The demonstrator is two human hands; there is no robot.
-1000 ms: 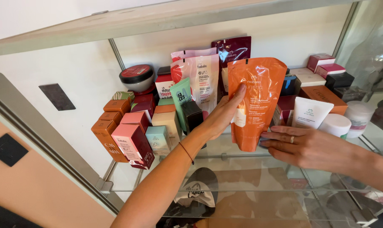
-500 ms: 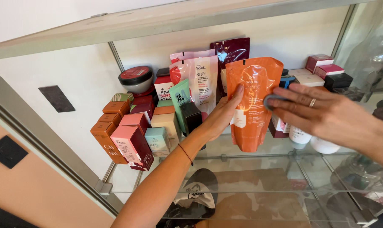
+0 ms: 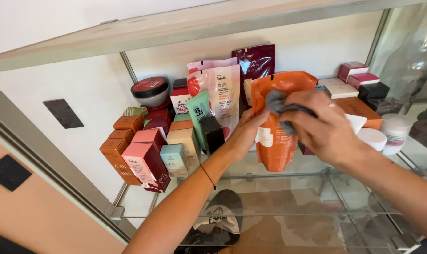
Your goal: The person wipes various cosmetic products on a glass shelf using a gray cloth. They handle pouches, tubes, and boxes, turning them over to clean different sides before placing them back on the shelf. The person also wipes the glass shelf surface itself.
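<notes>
Left hand (image 3: 245,134) grips the tall orange refill pouch (image 3: 275,141) upright by its edge, while right hand (image 3: 324,127) presses a bunched grey cloth (image 3: 278,102) onto its front.

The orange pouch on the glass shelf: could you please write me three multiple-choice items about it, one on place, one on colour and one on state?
1. Where is the orange pouch relative to the pink box?
A. To its right
B. To its left
C. Under it

2. What colour is the cloth pressed to the pouch?
A. Yellow
B. Grey
C. White

3. How is the pouch being handled?
A. It lies flat, untouched
B. It is upright, with one hand on each side
C. It hangs from a hook

Answers:
1. A: the pouch is mid-shelf, and the pink box sits at the shelf's left front.
2. B: the right hand bunches a grey cloth against the pouch's upper front.
3. B: the left hand steadies its left edge while the right hand covers its right side.
</notes>
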